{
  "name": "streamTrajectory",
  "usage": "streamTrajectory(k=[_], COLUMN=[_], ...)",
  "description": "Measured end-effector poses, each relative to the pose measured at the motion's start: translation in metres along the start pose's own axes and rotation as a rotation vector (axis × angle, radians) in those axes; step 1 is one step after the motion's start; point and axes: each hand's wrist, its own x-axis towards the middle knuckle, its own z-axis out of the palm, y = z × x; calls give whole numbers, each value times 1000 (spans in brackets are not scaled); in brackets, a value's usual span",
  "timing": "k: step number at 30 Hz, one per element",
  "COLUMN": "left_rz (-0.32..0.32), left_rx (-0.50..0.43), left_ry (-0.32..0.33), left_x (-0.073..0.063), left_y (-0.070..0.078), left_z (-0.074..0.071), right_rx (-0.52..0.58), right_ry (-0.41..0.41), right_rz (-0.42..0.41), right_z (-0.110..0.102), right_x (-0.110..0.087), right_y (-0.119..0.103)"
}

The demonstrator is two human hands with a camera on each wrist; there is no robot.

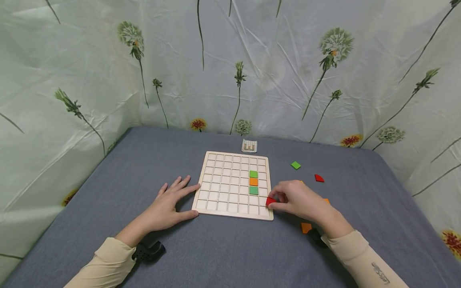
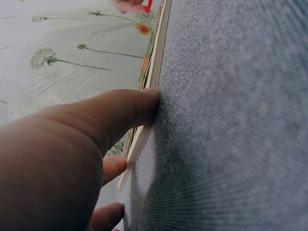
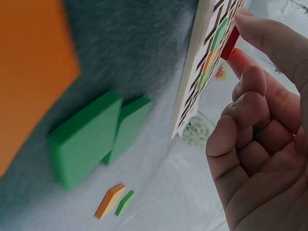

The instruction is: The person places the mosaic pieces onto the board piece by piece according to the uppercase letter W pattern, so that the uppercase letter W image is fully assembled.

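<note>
A pale wooden grid board [image 1: 223, 196] lies on the grey cloth between both hands. My left hand [image 1: 162, 206] is spread flat beside its left side, thumb and index fingertip against the edge. My right hand [image 1: 304, 202] pinches a red tile [image 1: 270, 201] between thumb and index finger, over the board's lower right cells; its other fingers are curled in, as the right wrist view shows. One column of the board holds a light green tile [image 1: 253, 174], an orange tile [image 1: 253, 182] and a darker green tile [image 1: 253, 191].
Right of the board lie a light green tile [image 1: 296, 165], a red rounded piece [image 1: 319, 178] and an orange tile [image 1: 306, 228]. Two darker green tiles [image 3: 86, 139] show in the right wrist view. Behind the board is a small printed card [image 1: 249, 146]; a flowered curtain [image 1: 216, 80] hangs beyond.
</note>
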Motion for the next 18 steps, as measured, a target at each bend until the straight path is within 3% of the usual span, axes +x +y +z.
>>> streamTrajectory(k=[18], left_rz=[-6], left_rx=[5], left_ry=[1], left_x=[-1], left_y=[1], left_z=[0], right_rx=[-63], right_ry=[-71], right_rz=[-44], right_z=[11], right_x=[32], right_y=[-17])
